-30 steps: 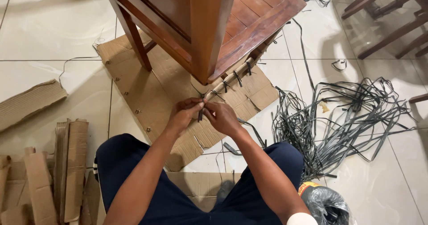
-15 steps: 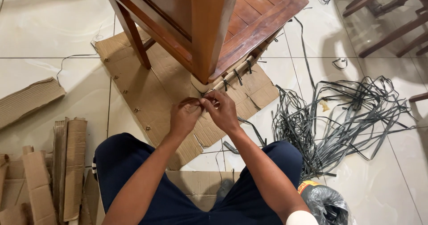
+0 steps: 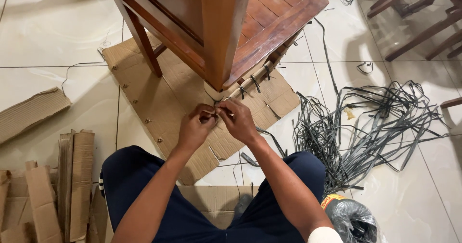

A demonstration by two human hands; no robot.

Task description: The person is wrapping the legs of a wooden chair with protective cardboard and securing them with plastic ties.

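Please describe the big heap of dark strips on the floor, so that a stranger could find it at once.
Start at the wooden chair on the flattened cardboard. To its right, on the pale tiles, lies a loose tangle of grey-black strips. Only this one forms a large heap; other strips are stray single pieces.

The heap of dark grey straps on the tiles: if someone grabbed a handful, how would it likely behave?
The dark grey straps would probably be floppy: they lie in loose loops and curves. They look thin and flat, so likely light for their bulk. Since they cross and tangle, a handful would probably drag the neighbouring strands along instead of coming free cleanly.
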